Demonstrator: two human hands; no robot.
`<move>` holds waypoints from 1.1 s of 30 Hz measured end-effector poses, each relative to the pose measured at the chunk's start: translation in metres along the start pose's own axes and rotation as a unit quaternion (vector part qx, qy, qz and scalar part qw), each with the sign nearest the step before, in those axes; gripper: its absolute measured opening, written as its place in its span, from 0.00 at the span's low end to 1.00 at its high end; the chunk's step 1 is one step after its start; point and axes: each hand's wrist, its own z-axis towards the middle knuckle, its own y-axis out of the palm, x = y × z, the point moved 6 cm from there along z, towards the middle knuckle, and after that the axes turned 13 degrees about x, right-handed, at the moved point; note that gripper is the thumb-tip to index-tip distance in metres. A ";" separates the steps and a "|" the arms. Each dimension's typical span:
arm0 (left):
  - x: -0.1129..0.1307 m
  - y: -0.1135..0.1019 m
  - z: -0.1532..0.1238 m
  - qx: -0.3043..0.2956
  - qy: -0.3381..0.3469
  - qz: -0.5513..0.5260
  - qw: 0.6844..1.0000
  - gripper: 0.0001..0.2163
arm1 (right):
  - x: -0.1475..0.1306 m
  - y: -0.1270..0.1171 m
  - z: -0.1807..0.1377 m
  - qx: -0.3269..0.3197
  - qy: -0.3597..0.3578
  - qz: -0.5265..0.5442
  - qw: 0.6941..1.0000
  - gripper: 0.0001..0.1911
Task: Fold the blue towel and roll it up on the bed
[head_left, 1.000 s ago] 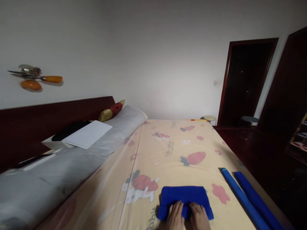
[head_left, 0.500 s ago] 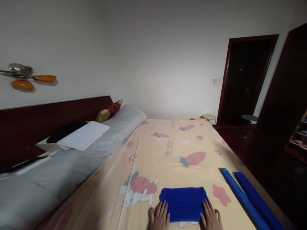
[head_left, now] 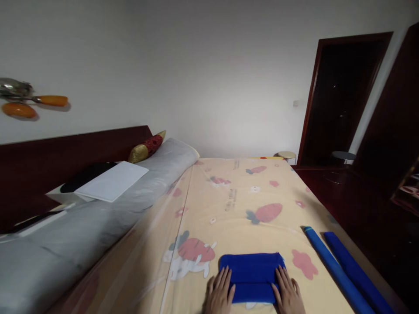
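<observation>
A folded blue cloth [head_left: 252, 275] lies flat on the yellow carrot-print bedsheet [head_left: 235, 205] near the bottom of the view. My left hand [head_left: 221, 293] rests with fingers stretched out against the cloth's left edge. My right hand [head_left: 288, 294] lies the same way, fingers flat, on the cloth's right edge. Neither hand grips anything. Both wrists run off the bottom of the frame.
Two long blue rolls [head_left: 340, 270] lie along the bed's right edge. A grey bolster [head_left: 98, 218] runs along the dark headboard, with a white sheet of paper [head_left: 111, 186], a black item and a red-gold cushion [head_left: 147, 147]. A dark doorway [head_left: 343, 96] and stools stand at the far right.
One second ago both hands pressed together on the middle of the cloth's near edge. They have slid apart to its left and right sides, and the cloth lies flatter.
</observation>
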 end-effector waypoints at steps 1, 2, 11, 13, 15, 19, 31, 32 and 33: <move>-0.004 0.001 -0.002 0.003 -0.006 0.005 1.000 0.23 | 0.004 0.002 -0.002 0.006 0.004 -0.007 1.000 0.31; -0.007 0.003 -0.003 0.006 -0.015 0.010 1.000 0.23 | 0.006 0.003 -0.003 0.011 0.010 -0.016 1.000 0.32; 0.002 0.007 0.001 0.022 -0.013 0.017 1.000 0.23 | -0.003 0.000 0.002 -0.013 0.042 -0.028 0.999 0.34; 0.005 -0.002 0.004 0.031 0.001 0.022 0.999 0.23 | -0.004 -0.008 0.004 -0.022 0.049 -0.015 0.998 0.34; 0.006 -0.012 0.003 0.052 0.019 0.032 0.998 0.23 | -0.002 -0.018 0.003 -0.026 0.041 0.006 0.999 0.31; -0.003 -0.024 -0.018 0.140 0.086 0.055 0.985 0.23 | 0.015 -0.033 -0.013 0.034 -0.019 0.024 0.999 0.26; -0.009 -0.008 -0.021 0.068 -0.008 0.031 0.997 0.27 | 0.004 -0.024 -0.019 0.088 -0.044 -0.027 0.995 0.20; -0.007 -0.011 -0.011 0.015 -0.045 0.019 0.999 0.27 | 0.001 -0.030 -0.010 0.052 -0.030 -0.023 0.998 0.19; -0.006 -0.014 -0.002 -0.032 -0.072 0.008 0.997 0.27 | 0.000 -0.037 -0.001 0.017 -0.016 -0.020 1.000 0.19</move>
